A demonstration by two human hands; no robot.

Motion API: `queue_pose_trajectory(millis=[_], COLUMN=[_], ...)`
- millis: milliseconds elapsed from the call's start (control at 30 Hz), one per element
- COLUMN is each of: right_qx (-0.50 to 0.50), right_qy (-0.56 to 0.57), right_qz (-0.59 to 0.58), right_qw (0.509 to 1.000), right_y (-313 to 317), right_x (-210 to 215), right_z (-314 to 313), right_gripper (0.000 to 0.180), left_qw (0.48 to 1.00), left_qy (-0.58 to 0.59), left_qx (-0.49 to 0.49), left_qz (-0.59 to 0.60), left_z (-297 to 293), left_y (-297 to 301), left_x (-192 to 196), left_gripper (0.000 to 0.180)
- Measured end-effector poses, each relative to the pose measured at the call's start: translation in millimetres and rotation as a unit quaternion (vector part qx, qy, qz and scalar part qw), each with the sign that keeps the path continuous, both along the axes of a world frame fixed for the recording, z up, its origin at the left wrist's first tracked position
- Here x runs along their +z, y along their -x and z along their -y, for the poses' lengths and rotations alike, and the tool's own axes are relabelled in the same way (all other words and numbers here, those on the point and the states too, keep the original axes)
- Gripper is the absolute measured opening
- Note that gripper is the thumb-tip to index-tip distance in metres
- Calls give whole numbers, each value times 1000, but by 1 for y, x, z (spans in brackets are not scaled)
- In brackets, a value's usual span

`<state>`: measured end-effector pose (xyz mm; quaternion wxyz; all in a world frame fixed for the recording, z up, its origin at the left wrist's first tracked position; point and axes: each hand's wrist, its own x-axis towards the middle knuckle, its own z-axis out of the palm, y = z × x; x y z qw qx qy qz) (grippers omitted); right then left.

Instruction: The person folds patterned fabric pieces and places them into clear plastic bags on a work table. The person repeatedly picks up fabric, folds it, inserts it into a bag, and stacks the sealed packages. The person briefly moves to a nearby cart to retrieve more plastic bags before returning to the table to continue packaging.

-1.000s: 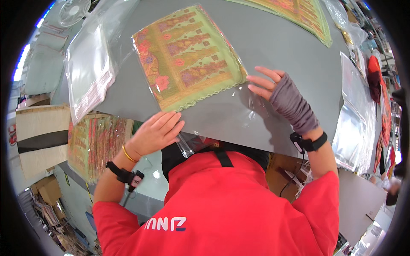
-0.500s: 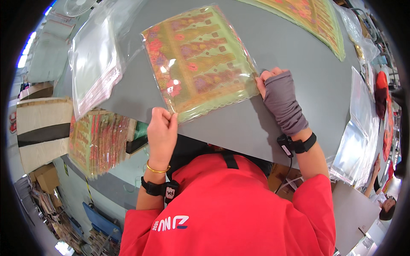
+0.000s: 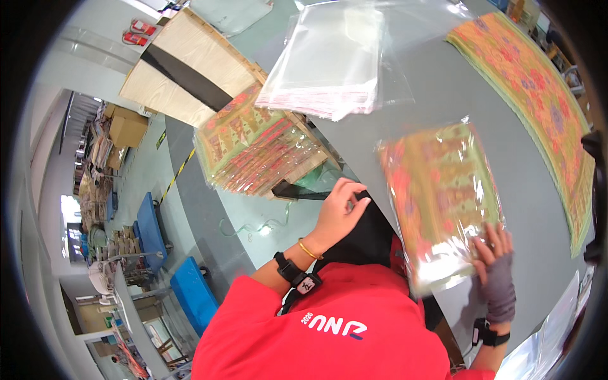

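Right hand (image 3: 495,269) seemingly presses bagged cloth (image 3: 443,196).

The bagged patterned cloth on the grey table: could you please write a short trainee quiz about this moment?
1. Multiple choice: which hand rests on the bagged patterned cloth? A) the right hand B) the left hand C) both hands
2. True or false: the stack of empty clear bags lies on top of the bagged patterned cloth.
3. Fill in: the left hand is bare, while the right hand wears a grey fingerless ____.

Key: 1 A; 2 false, the stack lies apart from it on the grey table; 3 glove.
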<state>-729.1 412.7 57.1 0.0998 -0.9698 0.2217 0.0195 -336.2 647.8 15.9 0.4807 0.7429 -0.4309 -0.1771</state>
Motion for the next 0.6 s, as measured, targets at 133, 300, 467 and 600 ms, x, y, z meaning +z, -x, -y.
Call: queue_pose_trajectory(millis=[133, 300, 467, 600], right_qx=[-291, -480, -430, -251], right_qy=[89, -32, -268, -343], right_qz=[69, 144, 338, 324], right_qw=[950, 865, 793, 845], right_y=[54, 22, -77, -211], right_x=[-17, -21, -11, 16], right_z=[6, -32, -21, -20], right_gripper=[55, 54, 44, 44], left_qw=[918, 833, 843, 958], left_qy=[-46, -108, 4, 115], left_qx=[-43, -226, -150, 62], left_qz=[-392, -493, -516, -254], left_z=[-12, 7, -18, -86], left_y=[-13, 32, 19, -77], left_x=[-28, -40, -28, 0], left_gripper=[31, 22, 11, 2])
